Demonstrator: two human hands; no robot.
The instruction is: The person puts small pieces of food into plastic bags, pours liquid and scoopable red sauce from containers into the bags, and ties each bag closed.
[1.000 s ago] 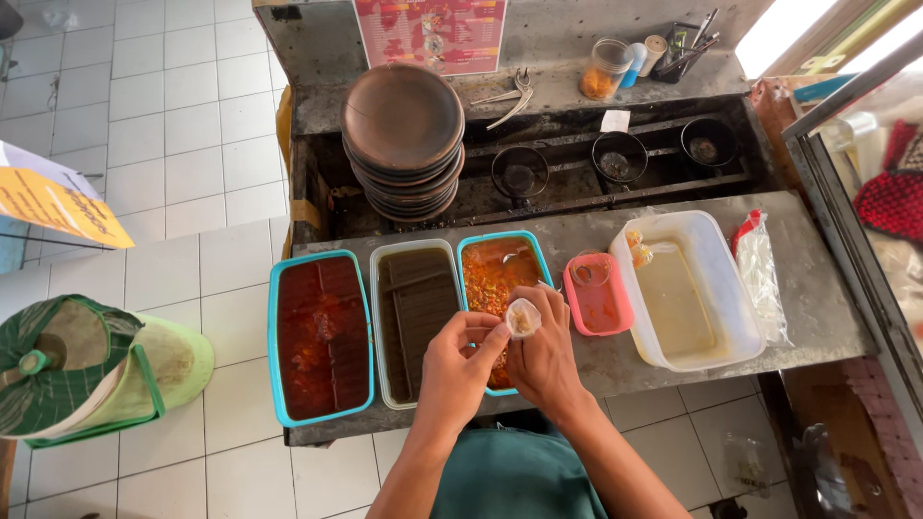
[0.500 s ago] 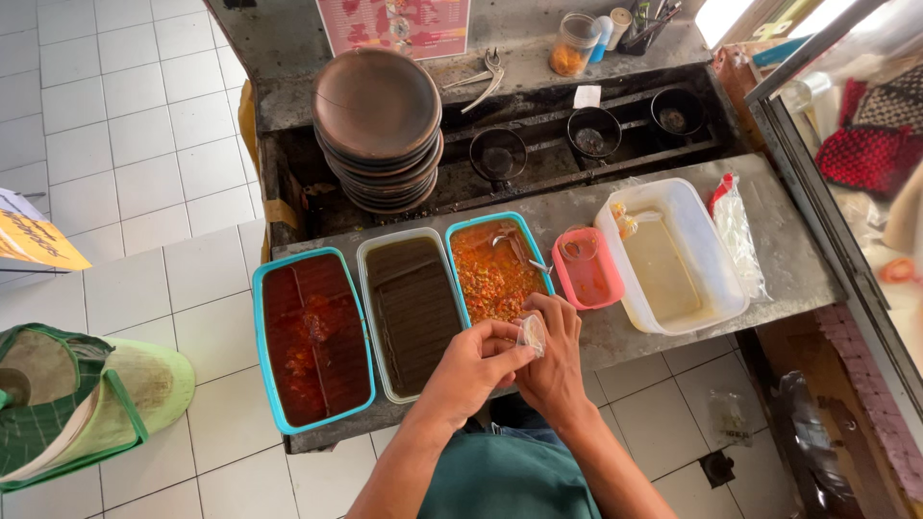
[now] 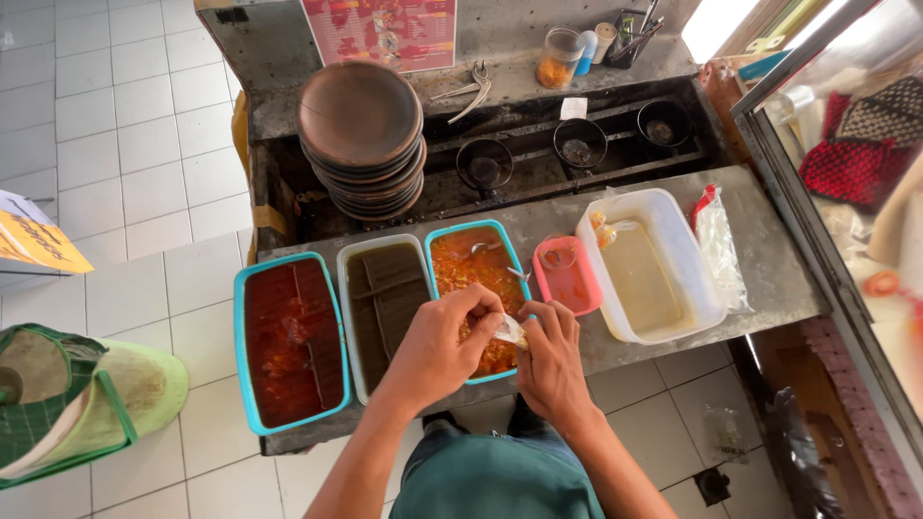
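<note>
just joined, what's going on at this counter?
A person stands at a grey counter, both hands together over the orange-filled tray. The left hand and right hand pinch a small pale wrapped item between their fingers. Trays of red sauce and dark sauce sit to the left; a stack of brown plates stands behind.

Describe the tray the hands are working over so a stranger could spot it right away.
On the grey counter in front of the stove sits a row of containers. The blue-rimmed tray is third from the left, under both hands. It alone holds chunky orange sauce; its neighbours hold dark brown sauce and a small pink tub.
</note>
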